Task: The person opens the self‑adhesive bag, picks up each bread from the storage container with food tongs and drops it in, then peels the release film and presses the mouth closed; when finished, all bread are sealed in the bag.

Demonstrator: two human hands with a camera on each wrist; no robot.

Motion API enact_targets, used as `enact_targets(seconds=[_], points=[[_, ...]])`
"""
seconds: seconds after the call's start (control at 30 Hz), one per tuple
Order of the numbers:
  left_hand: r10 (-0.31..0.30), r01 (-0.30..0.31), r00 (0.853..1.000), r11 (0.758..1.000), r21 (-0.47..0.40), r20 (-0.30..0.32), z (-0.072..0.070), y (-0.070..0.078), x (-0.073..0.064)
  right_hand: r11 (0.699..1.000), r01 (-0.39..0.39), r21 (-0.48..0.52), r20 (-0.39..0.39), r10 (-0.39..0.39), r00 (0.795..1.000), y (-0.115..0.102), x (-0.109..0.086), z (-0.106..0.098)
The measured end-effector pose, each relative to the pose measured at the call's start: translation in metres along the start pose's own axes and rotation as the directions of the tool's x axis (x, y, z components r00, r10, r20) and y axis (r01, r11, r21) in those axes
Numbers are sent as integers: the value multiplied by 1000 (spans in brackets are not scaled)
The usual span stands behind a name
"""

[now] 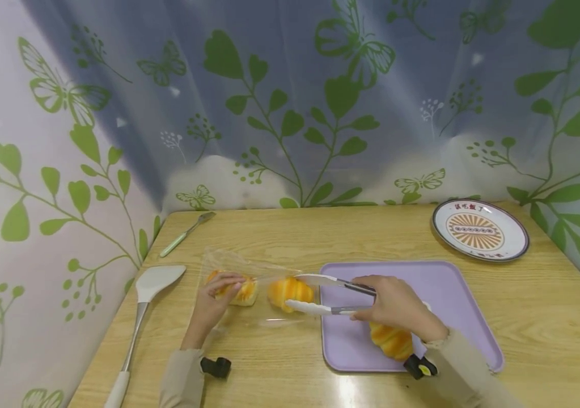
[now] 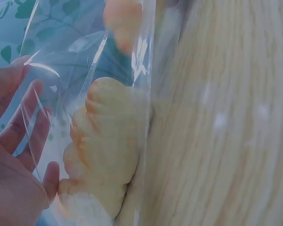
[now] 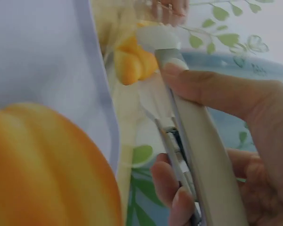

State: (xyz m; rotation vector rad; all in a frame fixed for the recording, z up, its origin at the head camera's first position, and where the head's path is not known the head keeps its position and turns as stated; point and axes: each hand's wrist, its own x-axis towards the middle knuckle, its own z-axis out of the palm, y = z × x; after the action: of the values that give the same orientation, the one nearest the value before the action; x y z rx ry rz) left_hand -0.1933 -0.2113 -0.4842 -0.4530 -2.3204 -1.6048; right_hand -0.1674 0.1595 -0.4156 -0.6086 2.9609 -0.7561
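Observation:
My left hand (image 1: 215, 297) pinches the upper film of a clear plastic bag (image 1: 282, 322) lying on the table. Inside the bag are a bread roll (image 1: 245, 296), under the left fingers, and a croissant (image 1: 295, 288) to its right; the left wrist view shows one bread (image 2: 106, 141) through the shiny film. The right hand (image 1: 399, 303) grips a pair of tongs (image 1: 312, 308) with white tips and metal arms. Their spread tips reach the bag's mouth and lie either side of the croissant. Beneath the right wrist, another croissant (image 1: 392, 341) rests on a purple tray (image 1: 338, 354), partly hidden.
A white spatula (image 1: 154, 283) with a long handle lies at the left. Behind it is a green-handled fork (image 1: 180, 241). At the back right sits a patterned plate (image 1: 514, 238). A printed curtain (image 1: 279, 170) hangs along the table's back edge.

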Motion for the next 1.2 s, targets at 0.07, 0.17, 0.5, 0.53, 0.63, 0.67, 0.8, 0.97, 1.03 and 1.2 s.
enact_targets(seconds=[0.07, 0.17, 0.5, 0.53, 0.63, 0.67, 0.8, 0.97, 1.03, 1.2], points=[[-3, 3, 1000, 1000, -6, 0, 0, 0, 0, 1000, 19, -18, -5, -19, 1000, -2, 8, 6], [9, -9, 1000, 1000, -12, -2, -1, -1, 0, 999, 30, -36, -14, -31, 999, -5, 16, 14], [-13, 13, 1000, 1000, -12, 7, 0, 0, 0, 998, -2, -59, 11, 3, 1000, -4, 16, 13], [-16, 16, 1000, 1000, -13, 6, 0, 0, -1, 998, 2, -66, 7, -1, 1000, -4, 15, 14], [0, 0, 1000, 1000, -3, -3, 1, 0, 0, 996, 27, -83, -24, -29, 999, -3, 15, 17], [7, -7, 1000, 1000, -3, -6, 2, 0, 0, 996, 38, -86, -39, -41, 998, -3, 15, 18], [34, -34, 999, 999, 13, -18, 4, 0, 0, 993, 85, -88, -90, -93, 992, -5, 16, 19], [12, -11, 1000, 1000, -15, 7, 5, 1, 0, 991, 84, -101, -128, -96, 987, -6, 21, 17], [11, -10, 999, 999, -30, 34, 4, 0, 1, 992, 64, -111, -141, -79, 987, -5, 25, 17], [14, -13, 997, 1000, -17, 74, 3, -2, 1, 993, 44, -113, -123, -57, 991, -3, 31, 17]])
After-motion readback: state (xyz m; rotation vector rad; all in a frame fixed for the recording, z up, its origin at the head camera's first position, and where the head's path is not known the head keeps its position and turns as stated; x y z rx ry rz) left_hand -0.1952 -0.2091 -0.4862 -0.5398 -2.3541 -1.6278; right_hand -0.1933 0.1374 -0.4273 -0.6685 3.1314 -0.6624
